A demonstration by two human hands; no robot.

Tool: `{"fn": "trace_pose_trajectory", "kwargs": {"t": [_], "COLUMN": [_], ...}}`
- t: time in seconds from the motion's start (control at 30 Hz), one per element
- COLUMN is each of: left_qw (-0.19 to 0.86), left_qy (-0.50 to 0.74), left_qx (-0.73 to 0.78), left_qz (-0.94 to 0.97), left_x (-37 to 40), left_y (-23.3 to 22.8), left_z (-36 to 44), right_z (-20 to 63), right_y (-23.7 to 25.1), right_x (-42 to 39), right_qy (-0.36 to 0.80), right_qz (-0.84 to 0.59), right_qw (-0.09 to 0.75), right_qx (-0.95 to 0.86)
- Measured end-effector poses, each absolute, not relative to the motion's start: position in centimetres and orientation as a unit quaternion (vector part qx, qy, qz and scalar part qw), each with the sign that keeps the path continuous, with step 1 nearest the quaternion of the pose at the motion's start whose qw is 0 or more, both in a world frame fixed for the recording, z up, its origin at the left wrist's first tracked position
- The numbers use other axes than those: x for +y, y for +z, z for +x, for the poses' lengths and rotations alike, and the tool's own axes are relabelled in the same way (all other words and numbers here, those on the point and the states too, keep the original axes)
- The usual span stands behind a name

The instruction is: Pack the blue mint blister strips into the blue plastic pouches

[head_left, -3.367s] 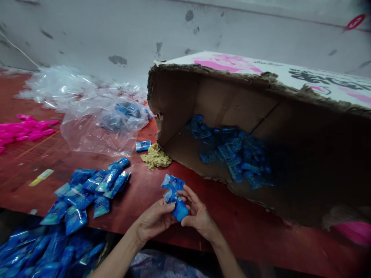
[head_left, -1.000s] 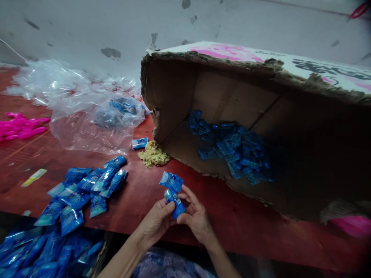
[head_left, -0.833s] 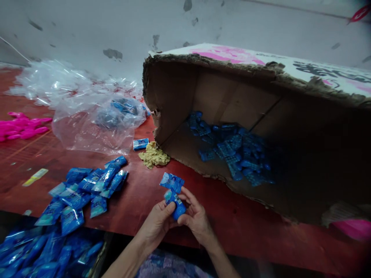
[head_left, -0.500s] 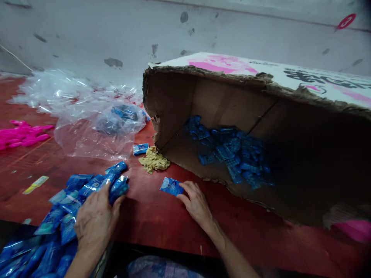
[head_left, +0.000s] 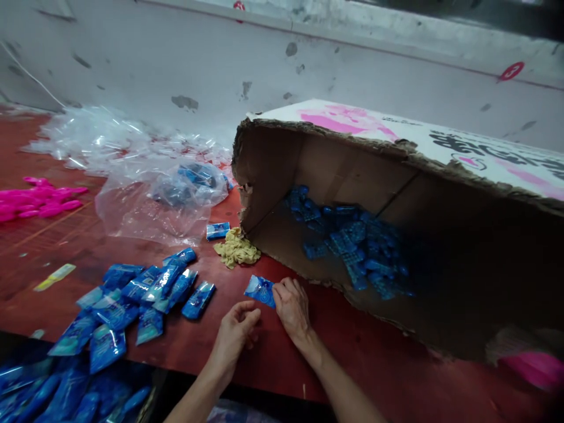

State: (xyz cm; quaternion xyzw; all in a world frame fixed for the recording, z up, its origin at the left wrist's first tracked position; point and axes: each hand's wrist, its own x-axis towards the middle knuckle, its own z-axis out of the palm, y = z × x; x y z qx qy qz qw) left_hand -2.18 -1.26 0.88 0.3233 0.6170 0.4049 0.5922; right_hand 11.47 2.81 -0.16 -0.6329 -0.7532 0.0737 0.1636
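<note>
My right hand (head_left: 291,308) pinches the right end of a small blue packet (head_left: 259,290), which lies flat on the red table. Just left of and below it is my left hand (head_left: 235,335), loosely curled, thumb and forefinger a little apart and nothing visible between them. A single blue packet (head_left: 198,300) rests at the right edge of a loose pile of similar shiny packets (head_left: 115,308). Beyond the hands sits a crumpled yellowish rubbery piece (head_left: 238,248), with another blue packet (head_left: 218,231) behind it.
A torn-edged cardboard box (head_left: 268,158) lies open towards me on the right, with many blue packets (head_left: 352,241) inside. Clear plastic bags (head_left: 154,200) spread at the back left. Pink pieces (head_left: 39,198) and a yellow strip (head_left: 55,277) lie left. More blue packets (head_left: 66,388) sit below the table edge.
My left hand has left the packet pile and moved right, near my right hand. One packet now lies at the pile's right edge. The right-hand fingers have curled in more at the packet.
</note>
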Motion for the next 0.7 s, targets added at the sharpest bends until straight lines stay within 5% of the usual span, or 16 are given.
{"fn": "trace_pose_trajectory", "kwargs": {"t": [0.07, 0.17, 0.3, 0.47, 0.6, 0.7], "left_qw": [0.505, 0.230, -0.008, -0.094, -0.095, -0.003], "left_qy": [0.420, 0.421, 0.252, 0.164, 0.248, 0.349], "left_qx": [0.632, 0.644, 0.670, 0.667, 0.650, 0.627], "left_qz": [0.411, 0.596, 0.699, 0.721, 0.712, 0.696], "left_x": [-1.3, -0.7, 0.7, 1.5, 0.9, 0.3], "left_y": [1.0, 1.4, 0.7, -1.3, -1.6, -1.3], "left_z": [-2.8, -5.1, -8.4, -9.7, -9.1, -8.2], "right_z": [11.6, 10.9, 7.6, 4.3, 6.4, 9.3], "right_y": [0.3, 1.4, 2.4, 2.0, 1.5, 1.3], "right_x": [2.8, 3.4, 6.3, 11.0, 10.0, 7.0], "right_qy": [0.074, 0.075, 0.083, 0.101, 0.106, 0.100], "right_qz": [-0.630, -0.619, -0.606, -0.610, -0.599, -0.610], "right_qw": [0.160, 0.167, 0.184, 0.178, 0.173, 0.165], "right_qx": [-0.756, -0.764, -0.769, -0.765, -0.775, -0.768]}}
